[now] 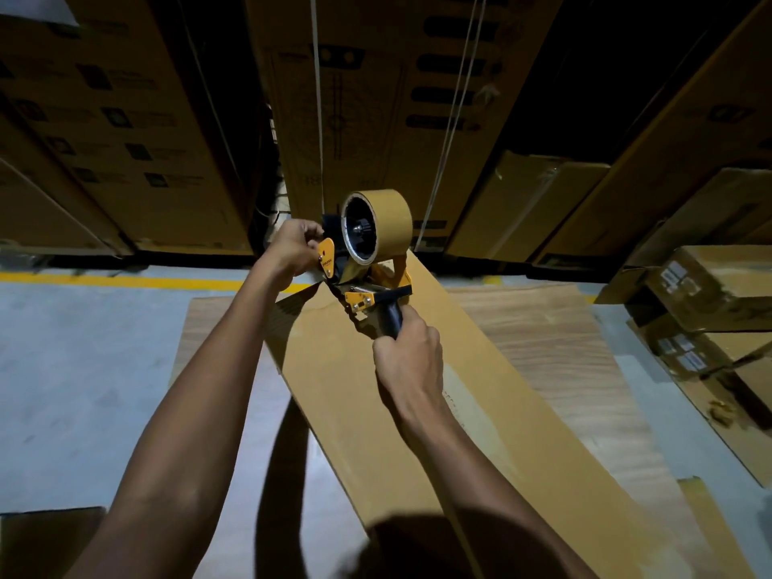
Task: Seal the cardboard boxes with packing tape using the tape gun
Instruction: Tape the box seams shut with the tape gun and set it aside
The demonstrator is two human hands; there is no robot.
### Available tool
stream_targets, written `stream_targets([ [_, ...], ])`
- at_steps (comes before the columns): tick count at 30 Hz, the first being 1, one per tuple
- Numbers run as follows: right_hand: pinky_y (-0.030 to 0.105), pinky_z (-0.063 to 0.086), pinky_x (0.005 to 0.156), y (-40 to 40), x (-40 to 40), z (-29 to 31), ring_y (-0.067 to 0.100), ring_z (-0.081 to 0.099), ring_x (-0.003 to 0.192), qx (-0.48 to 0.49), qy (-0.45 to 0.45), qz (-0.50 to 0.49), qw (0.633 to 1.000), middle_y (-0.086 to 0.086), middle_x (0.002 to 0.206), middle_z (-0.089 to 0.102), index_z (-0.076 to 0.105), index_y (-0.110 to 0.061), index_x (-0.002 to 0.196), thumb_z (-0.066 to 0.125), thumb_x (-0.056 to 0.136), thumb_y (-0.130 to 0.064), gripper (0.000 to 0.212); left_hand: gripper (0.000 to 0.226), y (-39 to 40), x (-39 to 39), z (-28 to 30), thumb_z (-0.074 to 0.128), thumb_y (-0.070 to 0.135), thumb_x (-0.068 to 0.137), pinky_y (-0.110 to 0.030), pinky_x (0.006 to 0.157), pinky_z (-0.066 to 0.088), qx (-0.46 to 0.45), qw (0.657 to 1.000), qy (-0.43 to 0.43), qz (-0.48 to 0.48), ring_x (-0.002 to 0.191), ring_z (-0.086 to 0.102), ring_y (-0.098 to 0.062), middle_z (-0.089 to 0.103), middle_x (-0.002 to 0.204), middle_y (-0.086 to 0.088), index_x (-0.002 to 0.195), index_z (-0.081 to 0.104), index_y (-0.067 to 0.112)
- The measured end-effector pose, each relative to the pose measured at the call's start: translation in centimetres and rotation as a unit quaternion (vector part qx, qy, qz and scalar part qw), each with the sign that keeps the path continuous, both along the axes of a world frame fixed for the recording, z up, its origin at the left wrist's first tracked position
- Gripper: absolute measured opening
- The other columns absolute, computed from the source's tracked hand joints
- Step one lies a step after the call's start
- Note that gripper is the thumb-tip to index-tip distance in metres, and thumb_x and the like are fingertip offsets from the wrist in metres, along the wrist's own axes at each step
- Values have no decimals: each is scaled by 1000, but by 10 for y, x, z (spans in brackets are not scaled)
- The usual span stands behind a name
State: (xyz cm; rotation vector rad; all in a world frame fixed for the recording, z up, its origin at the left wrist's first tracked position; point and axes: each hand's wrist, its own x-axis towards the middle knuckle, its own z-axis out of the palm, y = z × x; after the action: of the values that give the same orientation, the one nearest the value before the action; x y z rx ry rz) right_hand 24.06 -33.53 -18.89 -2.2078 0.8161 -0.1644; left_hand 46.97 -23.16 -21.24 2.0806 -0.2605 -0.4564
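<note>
Head view. A yellow tape gun [367, 282] is held above the far end of a long, flat cardboard box [417, 411], which lies on a wood-grain board [555, 353] set on the grey floor [83, 369]. The black handle of the gun is enclosed by the right hand [407, 353], whose grip is closed round it with the fingers curled. The front of the gun, beside the yellow side plate, is pinched by the left hand [292, 252], its fingers bent over the black part near the roller; whether the loose end of the tape is also held there cannot be told. A roll of brown packing tape [378, 225] is seated on the hub of the gun, upright, with its open core turned toward the camera. The lower edge of the gun appears close to the box top, but contact cannot be confirmed. Stacked printed cartons [125, 131] are ranged along the far side, bound with pale strapping [317, 98]. Smaller boxes [710, 294] bearing labels are piled at the right. A yellow line [125, 282] is painted on the floor before the cartons.
</note>
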Motion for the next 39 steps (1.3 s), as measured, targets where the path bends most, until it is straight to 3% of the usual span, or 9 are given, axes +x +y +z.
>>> stream_targets([
  [7,43,56,75,6,-3,-7,24,58,82,-9,19,3,1000,0,89,59,59,-26,121,56,85,-13,38,30,4,-7,-8,57,-22,83,-38,73,50,26,999,-24,-35,69,38,-16,37,63,3,81,62,8],
  [13,46,57,76,9,-5,-9,26,61,86,7,21,-1,1000,3,94,63,60,-23,119,54,82,-15,39,27,15,-20,-6,77,-4,81,-34,83,50,19,1000,1,-20,101,65,-22,68,101,-3,97,67,15],
  [18,48,59,78,6,-5,-9,25,63,86,46,4,-19,999,2,92,67,64,-25,111,55,80,-15,34,9,6,-44,-10,72,13,90,-47,92,54,62,994,-89,8,104,64,-23,73,109,-2,95,77,18],
  [22,45,59,78,5,-6,-11,21,63,85,57,-11,-15,998,0,91,67,62,-26,105,60,84,-9,27,37,5,-52,-19,76,12,86,-54,105,41,63,989,-98,92,132,46,-28,53,140,-7,121,65,19],
  [25,38,56,75,4,-6,-13,16,61,83,63,-22,-13,998,-1,93,67,58,-30,103,61,85,-8,29,49,8,-54,-14,81,9,80,-45,95,45,-18,987,-43,151,119,44,-25,47,126,-7,117,50,18],
  [28,34,52,70,1,-7,-15,11,60,82,81,-24,-16,996,-2,92,66,61,-27,107,61,87,-6,29,26,10,-45,-14,80,-1,80,-44,90,55,-40,989,8,142,104,62,-24,65,104,-3,86,62,18],
  [31,30,48,65,0,-7,-15,10,59,81,81,-25,-15,996,-2,92,66,63,-24,110,62,88,-6,29,31,7,-44,-11,72,-11,82,-41,89,59,-64,985,72,142,90,68,-27,67,78,-4,66,64,14],
  [36,35,51,71,1,-7,-17,12,60,82,78,-29,-17,996,-1,92,66,58,-29,104,61,89,-6,27,16,7,-32,-21,77,10,86,-40,87,59,-22,975,126,183,80,66,-24,75,90,-13,71,71,12],
  [39,33,49,71,0,-7,-18,12,60,83,83,-34,-15,996,-2,93,66,57,-29,105,62,89,-7,27,26,1,-32,-16,70,0,88,-35,78,56,-62,971,144,182,77,60,-22,69,86,-12,67,62,14],
])
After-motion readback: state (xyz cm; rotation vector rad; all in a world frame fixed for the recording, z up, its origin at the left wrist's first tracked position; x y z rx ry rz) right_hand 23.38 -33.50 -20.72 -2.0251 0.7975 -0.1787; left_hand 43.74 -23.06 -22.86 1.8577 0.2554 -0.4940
